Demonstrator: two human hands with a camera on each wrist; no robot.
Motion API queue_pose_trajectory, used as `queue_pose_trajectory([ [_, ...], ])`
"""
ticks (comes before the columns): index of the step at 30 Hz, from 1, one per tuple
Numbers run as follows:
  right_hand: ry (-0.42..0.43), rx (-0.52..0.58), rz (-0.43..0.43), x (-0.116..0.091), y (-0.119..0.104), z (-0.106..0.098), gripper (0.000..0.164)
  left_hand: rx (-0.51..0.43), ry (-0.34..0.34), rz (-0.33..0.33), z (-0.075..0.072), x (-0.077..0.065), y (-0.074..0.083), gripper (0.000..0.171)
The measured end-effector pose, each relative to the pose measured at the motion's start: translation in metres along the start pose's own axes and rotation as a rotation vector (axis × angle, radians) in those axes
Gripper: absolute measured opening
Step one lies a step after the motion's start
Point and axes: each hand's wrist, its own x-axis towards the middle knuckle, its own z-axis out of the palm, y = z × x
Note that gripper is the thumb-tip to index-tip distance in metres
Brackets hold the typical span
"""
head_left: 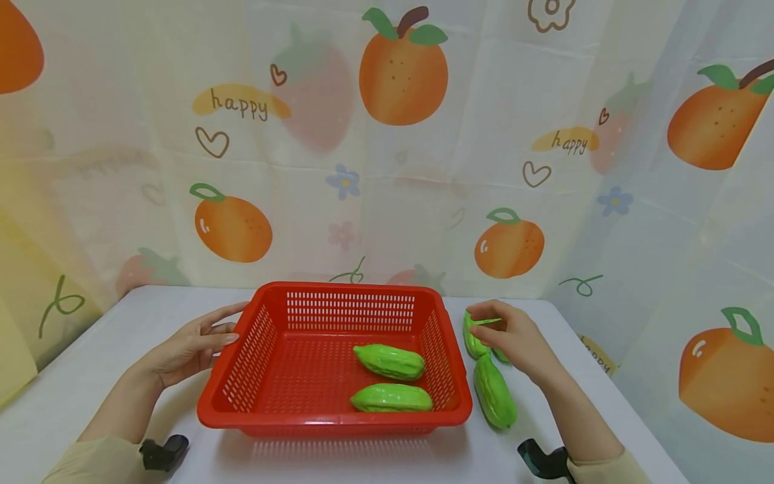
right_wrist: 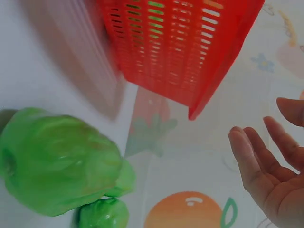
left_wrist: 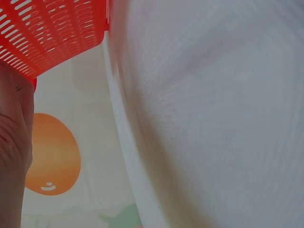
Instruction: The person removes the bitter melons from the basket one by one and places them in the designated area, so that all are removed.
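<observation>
My left hand [head_left: 196, 343] holds the left rim of a red perforated plastic basket [head_left: 290, 430], its thumb at the rim; in the left wrist view the fingertips are hidden by the basket wall. Two glossy green ridged gourds, an upper one [head_left: 390, 361] and a lower one [head_left: 393, 398], lie inside the basket on the right. Outside its right wall, more green gourds [head_left: 496, 393] lie close together on the table. Over the farther of them hovers my right hand [head_left: 514, 336], fingers loosely bent, thumb apart, nothing between them. In the right wrist view, a large gourd [right_wrist: 61, 161] sits below the basket.
The white-covered table [head_left: 338, 464] ends at a curtain [head_left: 411, 188] printed with oranges and strawberries. That curtain also runs along the right side. A dark wrist camera mount [head_left: 164, 452] sits at the left sleeve, another [head_left: 544, 460] at the right one.
</observation>
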Motion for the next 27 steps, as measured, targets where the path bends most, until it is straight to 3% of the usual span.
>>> queue_pose_trajectory([
  [19,-0.005,-0.054,-0.123,0.034,-0.063,0.004,0.032,0.003,0.005,-0.009,0.000,0.000,0.000,0.048],
  [27,-0.080,0.055,-0.144,0.051,-0.081,0.016,0.033,-0.007,-0.022,0.004,-0.001,0.000,0.001,0.048],
])
